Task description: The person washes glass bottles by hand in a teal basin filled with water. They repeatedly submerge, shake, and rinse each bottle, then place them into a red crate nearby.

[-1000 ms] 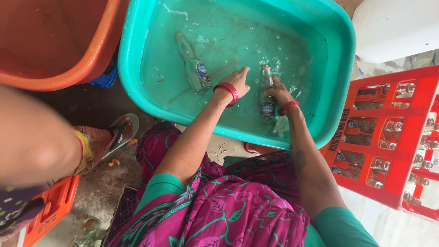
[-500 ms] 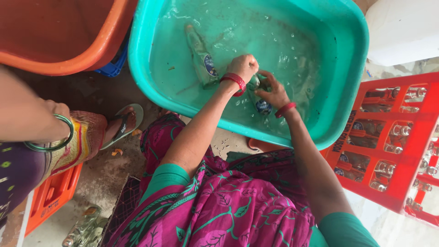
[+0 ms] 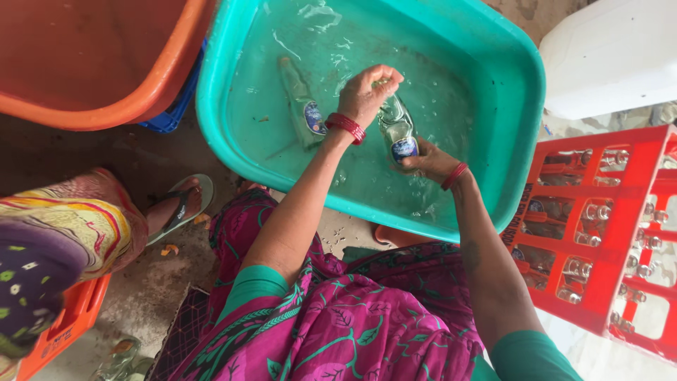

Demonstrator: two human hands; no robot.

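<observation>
Both hands grip one glass bottle (image 3: pixel 397 130) over the teal tub (image 3: pixel 522 106) of water: right hand (image 3: pixel 430 164) clasps its base to steady it, left hand (image 3: pixel 367 92) closes around the neck. Another bottle (image 3: pixel 302 102) lies submerged alongside.

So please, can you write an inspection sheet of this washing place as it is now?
Surface: wet concrete floor, some debris.
Job's things: teal tub with water; one glass bottle in both hands, second bottle lying in the water.
Clutter: orange tub, white container.
Hands: left hand on the bottle's top, right hand under its base.
Cables: nothing seen.
Surroundings: red crate with bottles; another person's foot in a sandal.
</observation>
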